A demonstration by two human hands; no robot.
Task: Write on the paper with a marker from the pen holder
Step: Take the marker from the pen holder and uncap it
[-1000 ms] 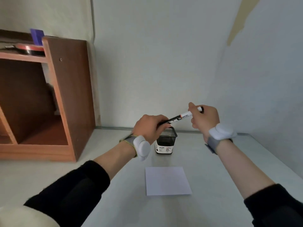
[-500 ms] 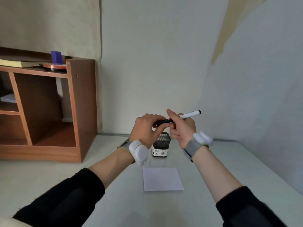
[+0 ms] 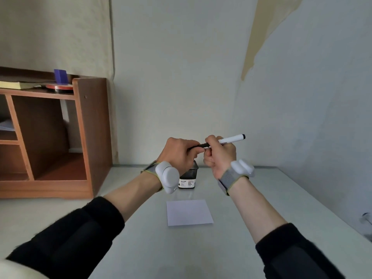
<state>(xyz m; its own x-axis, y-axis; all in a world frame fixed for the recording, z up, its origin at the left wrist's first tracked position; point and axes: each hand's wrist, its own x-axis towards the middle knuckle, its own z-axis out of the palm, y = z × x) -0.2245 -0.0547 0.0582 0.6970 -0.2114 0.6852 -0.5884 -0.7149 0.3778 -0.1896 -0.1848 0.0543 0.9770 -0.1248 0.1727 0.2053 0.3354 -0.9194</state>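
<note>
Both hands grip the marker (image 3: 221,142) above the pen holder (image 3: 189,176): left hand (image 3: 179,153) on cap, right hand (image 3: 219,154) on barrel; a jerked cap could streak fingers, not paper (image 3: 189,212)

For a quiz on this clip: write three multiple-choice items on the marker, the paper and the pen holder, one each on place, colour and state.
1. Where is the paper?
A. Inside the shelf unit
B. Flat on the table, nearer the camera than the pen holder
C. Under the left hand

2. What colour is the marker barrel?
A. White
B. Red
C. Green

3. How is the marker held?
A. Lying on the table
B. Standing in the holder
C. In the air, gripped by both hands

Key: 1 B, the sheet lies flat before the holder. 2 A, the barrel beyond the right hand is white. 3 C, the left hand has the dark end, the right the barrel.
</note>
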